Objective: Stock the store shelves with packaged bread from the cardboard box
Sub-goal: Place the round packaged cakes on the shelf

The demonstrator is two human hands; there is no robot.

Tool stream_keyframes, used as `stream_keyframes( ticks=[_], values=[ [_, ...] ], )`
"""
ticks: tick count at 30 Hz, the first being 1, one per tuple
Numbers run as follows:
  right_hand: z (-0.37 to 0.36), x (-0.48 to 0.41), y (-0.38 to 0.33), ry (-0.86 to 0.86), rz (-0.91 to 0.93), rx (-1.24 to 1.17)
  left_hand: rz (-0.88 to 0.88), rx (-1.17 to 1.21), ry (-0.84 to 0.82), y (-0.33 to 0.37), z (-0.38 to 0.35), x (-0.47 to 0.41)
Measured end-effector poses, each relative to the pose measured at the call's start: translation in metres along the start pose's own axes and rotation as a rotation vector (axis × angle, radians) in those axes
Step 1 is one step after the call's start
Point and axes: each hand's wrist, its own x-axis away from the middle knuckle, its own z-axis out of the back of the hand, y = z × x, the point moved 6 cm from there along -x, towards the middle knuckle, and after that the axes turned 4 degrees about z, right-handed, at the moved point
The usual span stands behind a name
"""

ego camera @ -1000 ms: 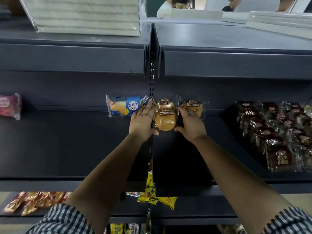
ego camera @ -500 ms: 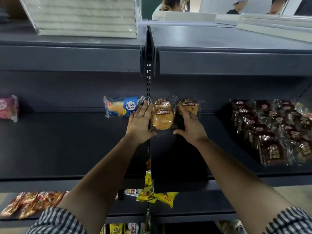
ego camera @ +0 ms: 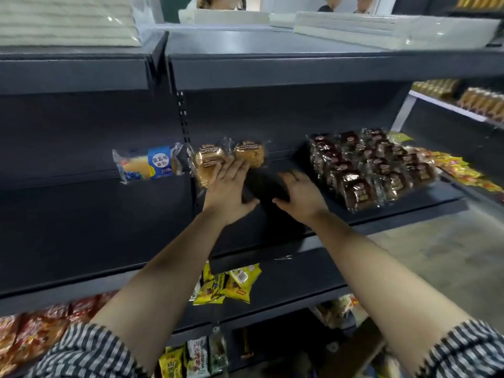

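Dark shelf [ego camera: 313, 214] bearing, at its rear, round packaged bread [ego camera: 211, 162] beside a second pack [ego camera: 249, 154]. Left hand [ego camera: 227, 192]: fingers loosely together, flat, tips touching the front pack. Right hand [ego camera: 298, 196]: fingers slightly spread, empty, hovering over the shelf.

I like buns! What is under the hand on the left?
The left hand rests on a wrapped golden bun, beside another bun on the dark shelf. Its lower right part is covered by the fingers.
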Motion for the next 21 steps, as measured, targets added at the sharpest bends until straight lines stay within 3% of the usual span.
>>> stream_keyframes(
  ticks=[5,10,21],
  values=[
    [0.05,0.062,0.048,0.077,-0.125,0.035,-0.187,0.058,-0.081,0.095,-0.024,-0.01],
    [0.105,0.153,0.108,0.182,-0.392,0.06,-0.406,0.161,-0.097,0.207,-0.042,0.0],
    [0.153,0.356,0.171,0.142,-0.796,0.202,-0.746,0.345,-0.282,0.38,-0.085,0.068]
  ],
)
